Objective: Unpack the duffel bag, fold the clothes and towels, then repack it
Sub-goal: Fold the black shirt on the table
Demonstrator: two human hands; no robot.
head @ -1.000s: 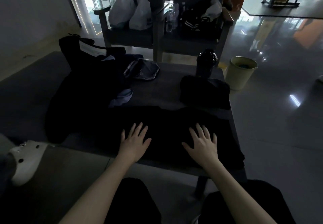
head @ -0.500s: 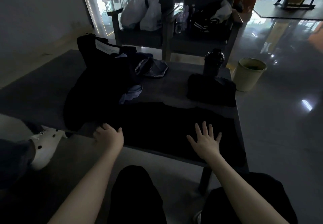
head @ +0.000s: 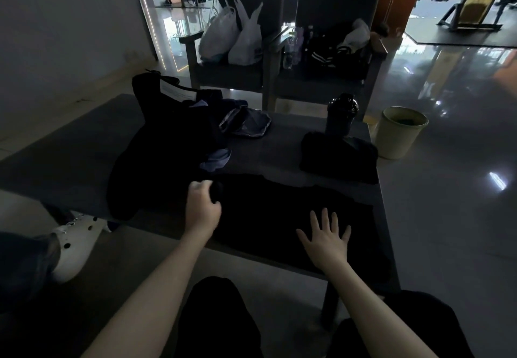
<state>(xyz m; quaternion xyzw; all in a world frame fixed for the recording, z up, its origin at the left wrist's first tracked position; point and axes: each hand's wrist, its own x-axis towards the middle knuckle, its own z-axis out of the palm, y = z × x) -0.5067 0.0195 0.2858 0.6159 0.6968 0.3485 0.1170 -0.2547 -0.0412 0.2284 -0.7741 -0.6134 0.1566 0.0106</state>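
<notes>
A black garment (head: 279, 212) lies spread flat along the near edge of the dark table (head: 279, 145). My left hand (head: 202, 206) grips the garment's left end, lifted and curled over toward the middle. My right hand (head: 326, 238) presses flat on its right part, fingers spread. The black duffel bag (head: 167, 122) stands open at the back left with dark clothes spilling from it. A folded black piece (head: 338, 157) lies at the right of the table.
A black bottle (head: 342, 114) stands behind the folded piece. A grey-blue pouch (head: 247, 122) lies mid-table. Two chairs with plastic bags (head: 232, 36) and dark items stand behind. A pale bin (head: 398, 132) is on the floor to the right. Someone's white shoe (head: 75, 243) is at left.
My left hand left its flat spot, went to the garment's left edge, took hold and now carries it up and rightward. My right hand stayed pressed flat.
</notes>
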